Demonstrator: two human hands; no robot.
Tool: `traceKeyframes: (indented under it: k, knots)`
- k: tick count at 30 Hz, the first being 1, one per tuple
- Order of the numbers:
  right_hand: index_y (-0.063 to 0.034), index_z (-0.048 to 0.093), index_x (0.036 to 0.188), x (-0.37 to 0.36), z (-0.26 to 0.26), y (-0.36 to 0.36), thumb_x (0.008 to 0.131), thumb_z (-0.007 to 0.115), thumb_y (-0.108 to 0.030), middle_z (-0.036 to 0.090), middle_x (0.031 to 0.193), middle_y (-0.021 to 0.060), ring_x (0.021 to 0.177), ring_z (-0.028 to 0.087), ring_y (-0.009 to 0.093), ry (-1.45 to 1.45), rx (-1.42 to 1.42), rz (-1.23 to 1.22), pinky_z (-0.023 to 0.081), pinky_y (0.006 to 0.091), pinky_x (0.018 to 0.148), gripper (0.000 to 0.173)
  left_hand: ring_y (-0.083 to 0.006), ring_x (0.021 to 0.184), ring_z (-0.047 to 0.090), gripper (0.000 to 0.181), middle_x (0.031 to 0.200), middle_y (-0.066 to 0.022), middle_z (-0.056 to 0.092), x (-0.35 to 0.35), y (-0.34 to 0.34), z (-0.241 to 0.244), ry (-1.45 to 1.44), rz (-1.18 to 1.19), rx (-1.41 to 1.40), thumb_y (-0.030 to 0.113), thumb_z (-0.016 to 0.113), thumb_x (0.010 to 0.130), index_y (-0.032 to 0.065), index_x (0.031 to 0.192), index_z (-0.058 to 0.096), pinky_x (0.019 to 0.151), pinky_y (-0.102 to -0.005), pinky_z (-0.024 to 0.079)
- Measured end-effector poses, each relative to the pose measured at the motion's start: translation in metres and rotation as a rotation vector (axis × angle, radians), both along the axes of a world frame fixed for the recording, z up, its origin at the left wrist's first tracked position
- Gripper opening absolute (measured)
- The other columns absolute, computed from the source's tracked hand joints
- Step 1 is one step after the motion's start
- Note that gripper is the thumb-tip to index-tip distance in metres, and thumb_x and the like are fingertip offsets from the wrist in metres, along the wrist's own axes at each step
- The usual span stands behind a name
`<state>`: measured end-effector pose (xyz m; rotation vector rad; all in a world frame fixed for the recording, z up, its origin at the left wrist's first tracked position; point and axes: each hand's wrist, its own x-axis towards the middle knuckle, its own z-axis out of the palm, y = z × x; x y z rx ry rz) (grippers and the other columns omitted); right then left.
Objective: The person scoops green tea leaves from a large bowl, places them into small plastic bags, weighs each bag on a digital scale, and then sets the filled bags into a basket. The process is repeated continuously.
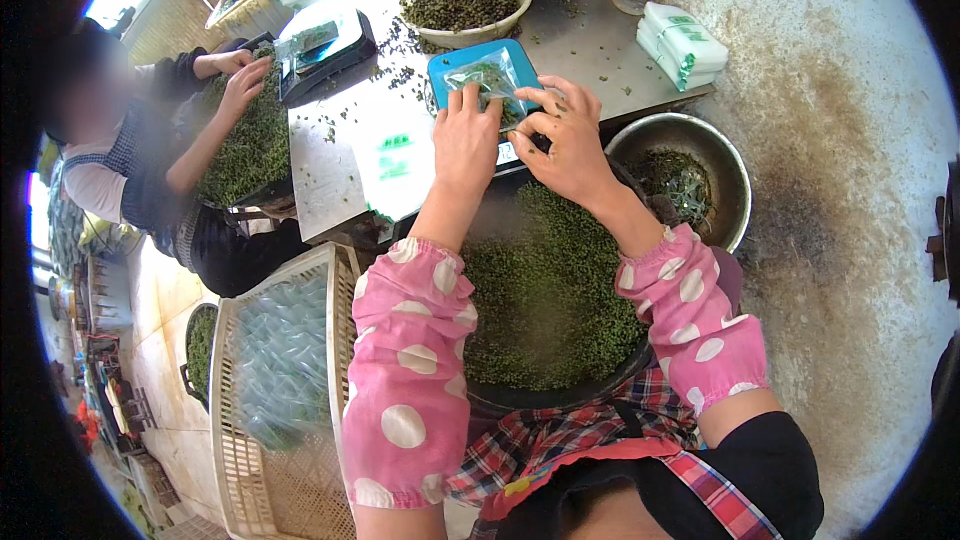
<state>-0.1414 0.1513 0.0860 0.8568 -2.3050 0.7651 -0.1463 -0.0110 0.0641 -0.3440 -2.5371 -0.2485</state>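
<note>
A clear plastic bag [501,82] with some small green sprigs in it lies on the blue kitchen scale [448,64]. My left hand [466,139] reaches over the bag's near part, its fingertips among the greens; its grip is partly hidden. At the bag's near right edge, the thumb and a finger of my right hand [566,139] pinch the plastic, while another finger rests on its side. Bits of green cling to that hand. The scale's lit display [507,153] shows between my wrists. Below my forearms, a large dark tub [517,397] holds a mass of small green sprigs [551,292].
Printed bags [397,157] lie left of the scale, and a bundled stack [682,45] sits right. Behind is a white bowl of darker greens [465,6]. A metal basin [739,165] stands right; a crate [345,300] of filled bags stands left. A co-worker [150,142] sits at another scale [330,52].
</note>
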Motion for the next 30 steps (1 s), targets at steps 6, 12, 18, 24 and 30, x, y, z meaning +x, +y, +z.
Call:
traceKeyframes:
  k: [6, 12, 18, 24, 30]
  knots:
    - [-0.0095, 0.059, 0.079, 0.040, -0.029, 0.027, 0.081, 0.069, -0.017, 0.065, 0.110, 0.0055, 0.114, 0.053, 0.029, -0.157, -0.098, 0.045, 0.034, 0.0451, 0.099, 0.012, -0.0416, 0.132, 0.041, 0.068, 0.148, -0.0279, 0.033, 0.040, -0.003, 0.008, 0.013, -0.005, -0.016, -0.007, 0.060, 0.074, 0.0113, 0.138, 0.049, 0.106, -0.0468, 0.037]
    - [-0.0059, 0.063, 0.082, 0.112, -0.105, 0.034, 0.084, 0.068, -0.016, 0.066, 0.101, 0.0087, 0.105, 0.057, 0.030, -0.544, 0.028, 0.159, 0.040, 0.0458, 0.092, 0.011, -0.0440, 0.127, 0.044, 0.054, 0.141, -0.0257, 0.042, 0.129, 0.005, -0.003, -0.169, -0.094, 0.210, 0.000, 0.061, 0.084, 0.0023, 0.137, 0.050, 0.105, -0.0480, 0.038]
    - [-0.0061, 0.061, 0.074, 0.138, -0.121, 0.009, 0.078, 0.069, -0.018, 0.061, 0.078, 0.0082, 0.089, 0.058, 0.030, -0.594, 0.137, 0.211, 0.045, 0.0422, 0.083, 0.014, -0.0410, 0.118, 0.051, 0.042, 0.131, -0.0242, 0.050, 0.147, -0.002, -0.035, -0.281, -0.137, 0.398, 0.000, 0.062, 0.082, -0.0025, 0.123, 0.057, 0.097, -0.0470, 0.044]
    - [-0.0051, 0.062, 0.072, 0.129, -0.122, 0.008, 0.077, 0.069, -0.018, 0.061, 0.075, 0.0093, 0.082, 0.059, 0.030, -0.600, 0.084, 0.187, 0.050, 0.0434, 0.073, 0.015, -0.0385, 0.117, 0.053, 0.035, 0.127, -0.0211, 0.055, 0.142, -0.009, -0.040, -0.310, -0.119, 0.393, 0.004, 0.063, 0.083, -0.0019, 0.118, 0.061, 0.097, -0.0457, 0.045]
    - [-0.0038, 0.065, 0.075, 0.128, -0.119, 0.005, 0.078, 0.069, -0.017, 0.063, 0.078, 0.0098, 0.085, 0.061, 0.030, -0.596, 0.105, 0.181, 0.052, 0.0432, 0.074, 0.014, -0.0369, 0.119, 0.053, 0.034, 0.129, -0.0192, 0.056, 0.141, -0.009, -0.041, -0.353, -0.106, 0.341, 0.007, 0.064, 0.086, -0.0003, 0.118, 0.062, 0.100, -0.0450, 0.044]
